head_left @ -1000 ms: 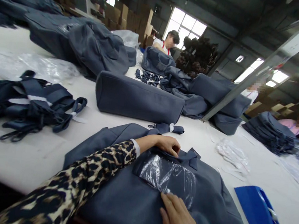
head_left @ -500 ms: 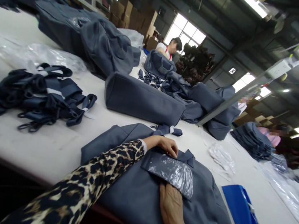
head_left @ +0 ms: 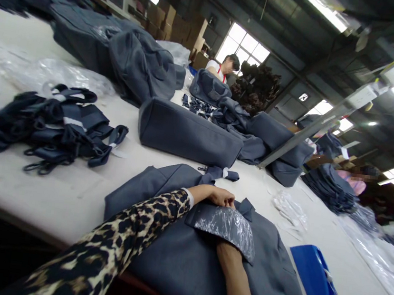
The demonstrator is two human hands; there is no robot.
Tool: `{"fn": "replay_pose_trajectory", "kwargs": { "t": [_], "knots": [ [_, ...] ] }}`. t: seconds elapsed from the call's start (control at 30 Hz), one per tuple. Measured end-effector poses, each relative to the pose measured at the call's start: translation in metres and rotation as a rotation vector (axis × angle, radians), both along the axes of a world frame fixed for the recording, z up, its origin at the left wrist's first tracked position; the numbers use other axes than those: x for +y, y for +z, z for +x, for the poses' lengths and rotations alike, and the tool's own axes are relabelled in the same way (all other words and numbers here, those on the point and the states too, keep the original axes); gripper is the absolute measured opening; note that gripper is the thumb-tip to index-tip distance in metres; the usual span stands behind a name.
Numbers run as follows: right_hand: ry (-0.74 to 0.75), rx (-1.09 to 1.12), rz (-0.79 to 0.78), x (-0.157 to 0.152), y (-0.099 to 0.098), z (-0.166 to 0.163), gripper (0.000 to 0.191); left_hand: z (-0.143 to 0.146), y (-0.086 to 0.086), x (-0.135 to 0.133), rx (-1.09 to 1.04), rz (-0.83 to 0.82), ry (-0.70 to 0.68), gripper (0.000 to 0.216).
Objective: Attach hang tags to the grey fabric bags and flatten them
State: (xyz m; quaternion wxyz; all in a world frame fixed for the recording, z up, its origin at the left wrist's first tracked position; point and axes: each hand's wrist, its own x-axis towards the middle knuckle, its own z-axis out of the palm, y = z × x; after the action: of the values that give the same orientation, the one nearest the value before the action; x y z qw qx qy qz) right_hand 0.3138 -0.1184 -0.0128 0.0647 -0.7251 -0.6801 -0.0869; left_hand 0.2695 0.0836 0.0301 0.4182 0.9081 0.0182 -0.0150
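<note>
A dark blue-grey bag (head_left: 183, 260) lies in front of me at the table's near edge. On its upper side is a dark flap (head_left: 223, 227) covered in shiny clear plastic, bulging upward. My left hand (head_left: 222, 197) is closed at the flap's far edge, its fingers pinched together; what they hold is hidden. My right hand (head_left: 229, 252) reaches beneath the flap from the near side, so only its wrist end shows and the fingers are mostly covered. A short dark tab (head_left: 247, 208) sticks up right of the left hand.
Bundled dark straps with metal hooks (head_left: 67, 122) lie on the left. A boxy dark bag (head_left: 188, 132) stands beyond mine, with a slanted metal post (head_left: 291, 142) behind it. A blue dustpan-like object (head_left: 320, 284) and crumpled clear plastic (head_left: 290, 209) lie right. People work farther back.
My right hand has slid farther under the plastic-covered flap, which now bulges up. The left hand's fingers have drawn together at the flap's far edge.
</note>
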Motion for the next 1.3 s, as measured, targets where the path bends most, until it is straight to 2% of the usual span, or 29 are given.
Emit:
{"fn": "replay_pose_trajectory", "kwargs": {
  "t": [0.13, 0.3, 0.4, 0.5, 0.6, 0.67, 0.77, 0.83, 0.9, 1.03, 1.1, 1.17, 1.23, 1.3],
  "knots": [
    [-0.032, 0.021, -0.032, 0.003, 0.010, -0.005, 0.053, 0.000, -0.001, 0.004, 0.030, 0.028, -0.027, 0.024],
    [-0.171, 0.102, -0.061, -0.035, 0.031, -0.023, 0.032, -0.003, 0.003, 0.011, -0.041, 0.063, 0.017, 0.015],
    [-0.089, 0.153, -0.039, -0.059, 0.040, -0.029, 0.027, -0.007, 0.014, 0.003, -0.169, 0.098, 0.086, 0.010],
    [-0.003, 0.198, 0.001, -0.071, 0.041, -0.029, 0.026, -0.010, 0.030, -0.014, -0.323, 0.115, 0.168, 0.019],
    [0.029, 0.273, 0.000, -0.073, 0.041, -0.027, 0.028, -0.012, 0.041, -0.031, -0.427, 0.160, 0.134, 0.030],
    [0.053, 0.331, -0.020, -0.074, 0.044, -0.027, 0.032, -0.012, 0.038, -0.038, -0.418, 0.254, 0.059, 0.036],
    [0.075, 0.392, -0.064, -0.074, 0.048, -0.027, 0.032, -0.012, 0.019, -0.041, -0.355, 0.411, 0.023, 0.045],
    [0.099, 0.357, -0.070, -0.075, 0.048, -0.026, 0.034, -0.012, 0.003, -0.039, -0.323, 0.480, 0.048, 0.050],
    [0.156, 0.231, -0.023, -0.077, 0.046, -0.026, 0.039, -0.011, -0.011, -0.036, -0.301, 0.527, 0.069, 0.053],
    [0.405, -0.027, 0.085, -0.075, 0.051, -0.019, 0.041, -0.004, -0.025, -0.033, -0.298, 0.579, 0.087, 0.057],
    [0.457, -0.058, 0.117, -0.065, 0.057, -0.009, 0.046, 0.001, -0.023, -0.029, -0.273, 0.583, 0.091, 0.054],
    [0.402, -0.079, 0.180, -0.050, 0.055, 0.005, 0.050, 0.001, -0.015, -0.025, -0.233, 0.572, 0.131, 0.046],
    [0.360, -0.138, 0.238, -0.036, 0.041, 0.021, 0.048, -0.008, -0.001, -0.019, -0.180, 0.555, 0.218, 0.040],
    [0.382, -0.222, 0.250, -0.028, 0.017, 0.037, 0.046, -0.030, 0.012, -0.012, -0.127, 0.542, 0.304, 0.040]
  ]
}}
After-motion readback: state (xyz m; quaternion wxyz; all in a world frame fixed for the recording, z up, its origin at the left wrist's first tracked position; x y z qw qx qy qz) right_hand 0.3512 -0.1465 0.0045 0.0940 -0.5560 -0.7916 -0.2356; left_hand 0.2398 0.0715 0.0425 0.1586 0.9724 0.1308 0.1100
